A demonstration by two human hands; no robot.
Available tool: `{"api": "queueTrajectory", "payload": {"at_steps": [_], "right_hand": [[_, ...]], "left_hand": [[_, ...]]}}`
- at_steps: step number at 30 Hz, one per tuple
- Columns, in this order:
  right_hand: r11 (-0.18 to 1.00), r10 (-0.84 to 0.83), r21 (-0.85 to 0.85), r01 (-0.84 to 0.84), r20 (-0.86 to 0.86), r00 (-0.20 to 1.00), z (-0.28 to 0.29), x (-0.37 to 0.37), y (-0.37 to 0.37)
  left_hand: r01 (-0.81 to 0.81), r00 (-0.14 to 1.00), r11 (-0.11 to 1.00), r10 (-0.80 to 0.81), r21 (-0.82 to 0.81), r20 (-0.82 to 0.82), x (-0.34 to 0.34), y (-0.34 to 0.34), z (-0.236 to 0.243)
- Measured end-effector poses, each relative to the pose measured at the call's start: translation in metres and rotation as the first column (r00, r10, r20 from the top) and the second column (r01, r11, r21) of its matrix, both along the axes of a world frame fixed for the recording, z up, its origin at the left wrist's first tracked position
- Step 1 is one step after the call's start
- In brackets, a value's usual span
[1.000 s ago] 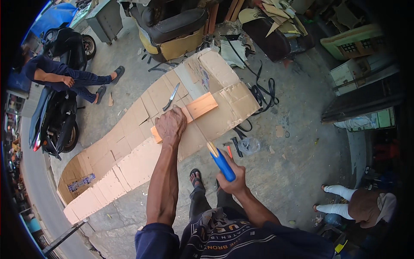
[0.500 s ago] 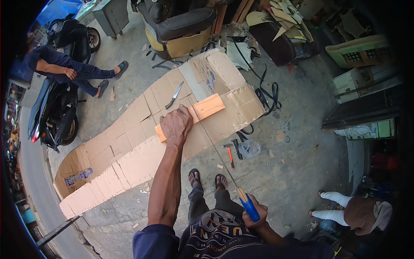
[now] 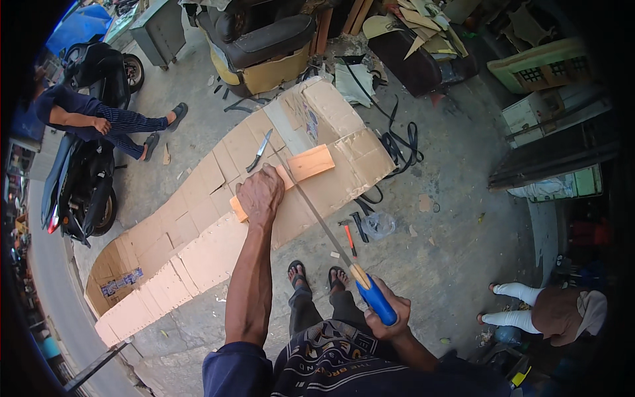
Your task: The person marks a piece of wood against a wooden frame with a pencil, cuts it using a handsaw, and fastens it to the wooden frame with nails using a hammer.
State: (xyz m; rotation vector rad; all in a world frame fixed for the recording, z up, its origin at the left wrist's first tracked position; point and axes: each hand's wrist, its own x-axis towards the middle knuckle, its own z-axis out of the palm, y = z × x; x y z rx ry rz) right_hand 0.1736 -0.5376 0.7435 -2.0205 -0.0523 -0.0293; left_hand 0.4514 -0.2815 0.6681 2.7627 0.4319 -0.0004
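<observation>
My left hand (image 3: 261,193) is closed over a narrow wooden board (image 3: 314,163), holding it down on a large flattened cardboard sheet (image 3: 198,221). In my right hand (image 3: 391,314) is the blue handle of a handsaw (image 3: 376,299). Its long thin blade crosses the board just right of my left knuckles, and the tip reaches past the board's far edge. How deep any cut goes cannot be made out. A knife (image 3: 259,151) with a dark handle lies on the cardboard beyond my left hand.
By my feet lie an orange-handled hammer (image 3: 350,239), a dark tool (image 3: 361,227) and a clear plastic bag (image 3: 378,225). Black straps (image 3: 403,149) coil right of the cardboard. A worn seat (image 3: 258,46) stands ahead. One person (image 3: 79,112) sits on a motorcycle at left; another (image 3: 562,314) is at right.
My right hand has pushed the saw forward and slightly left, so more blade extends beyond the board. My left hand still presses the board. The whole view has shifted a little.
</observation>
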Motion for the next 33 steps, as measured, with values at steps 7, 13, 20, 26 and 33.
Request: {"api": "queueTrajectory", "payload": {"at_steps": [7, 13, 20, 26, 33], "right_hand": [[0.920, -0.199, -0.199, 0.339, 0.510, 0.837, 0.008, 0.031, -0.040], [0.706, -0.708, 0.018, 0.708, 0.005, 0.706, -0.056, 0.036, -0.113], [0.642, -0.765, -0.279, 0.714, -0.296, 0.572, -0.179, 0.025, -0.168], [0.741, -0.642, -0.490, 0.460, -0.315, 0.699, -0.256, 0.069, -0.232], [0.646, -0.213, -0.725, 0.240, 0.131, 0.968, -0.383, 0.262, -0.281]], "left_hand": [[0.062, 0.892, 0.998, -0.051, -0.011, 0.450, -0.048, -0.005, -0.021], [0.390, 0.893, 0.787, -0.451, -0.477, -0.013, -0.140, -0.213, -0.022], [0.385, 0.885, 0.827, -0.457, -0.410, -0.091, -0.001, -0.307, -0.129], [0.647, 0.762, 0.615, -0.542, -0.451, 0.354, 0.013, -0.230, 0.016], [0.532, 0.844, 0.841, -0.519, 0.099, -0.132, 0.030, -0.074, 0.006]]}}
